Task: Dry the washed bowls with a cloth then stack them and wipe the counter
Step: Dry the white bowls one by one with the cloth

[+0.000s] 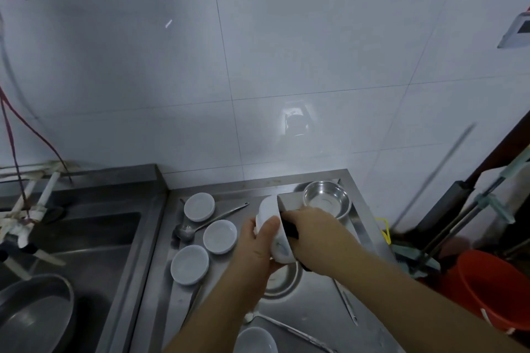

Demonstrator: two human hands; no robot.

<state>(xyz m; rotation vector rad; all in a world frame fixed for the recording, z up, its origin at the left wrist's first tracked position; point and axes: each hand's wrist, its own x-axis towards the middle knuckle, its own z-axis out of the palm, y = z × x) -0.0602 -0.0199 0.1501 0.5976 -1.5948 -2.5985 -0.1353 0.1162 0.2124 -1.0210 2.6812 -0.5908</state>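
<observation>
I hold a white bowl (269,210) tilted on its side above the steel counter (312,304). My left hand (259,243) grips its outer wall, thumb over the rim side. My right hand (312,231) presses a dark cloth (290,229) into the bowl's inside. Three white bowls rest upside down on the counter to the left: one at the back (199,206), one in the middle (220,236), one nearer (190,264). Another white bowl (255,340) sits at the bottom edge. A steel bowl (327,200) stands at the back right, and a second steel bowl (282,281) lies under my hands.
A ladle (206,222) lies between the white bowls; other long utensils (345,302) lie near the front. A sink (71,252) with a dark pan (34,309) is on the left. An orange bucket (493,292) and mop handles (459,218) stand right of the counter.
</observation>
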